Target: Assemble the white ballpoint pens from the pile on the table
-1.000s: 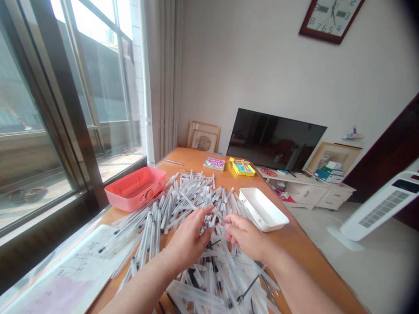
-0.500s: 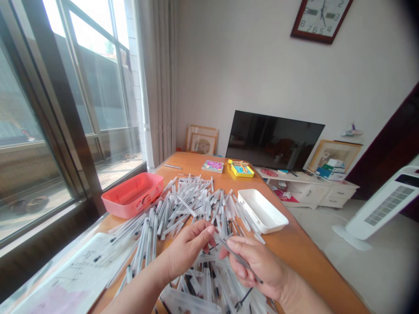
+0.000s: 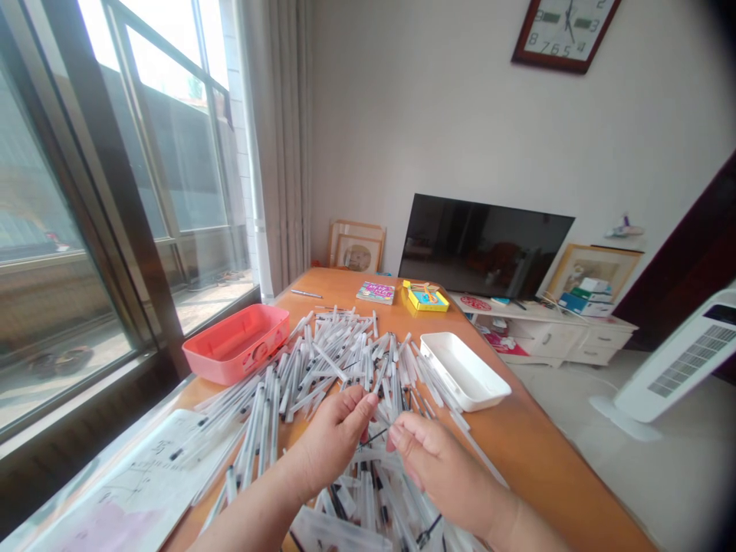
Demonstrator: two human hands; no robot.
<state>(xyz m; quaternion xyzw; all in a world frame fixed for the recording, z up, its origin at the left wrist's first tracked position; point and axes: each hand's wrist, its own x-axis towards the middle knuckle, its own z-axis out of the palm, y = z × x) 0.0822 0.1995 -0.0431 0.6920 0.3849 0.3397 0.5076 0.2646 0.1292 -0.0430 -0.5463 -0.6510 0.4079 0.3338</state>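
Observation:
My left hand is over the middle of the pen pile, thumb and forefinger pinched together. Just to its right, my right hand is closed too, thumb pressed on the curled fingers. What either fingertip holds, if anything, is too small or hidden to make out. Below and around both hands lies a heap of translucent pens, many with black tips or caps. A thin dark rod shows in the gap between the hands. One clear tube lies just beyond my right hand.
A red plastic box stands left of the pile and a white tray right of it. Paper sheets lie at front left. Farther back on the table are a silver pen, a booklet and a yellow box.
The grey pen stretched between my hands is no longer visible there. My right hand has curled its fingers more. A clear tube now shows right of my right hand.

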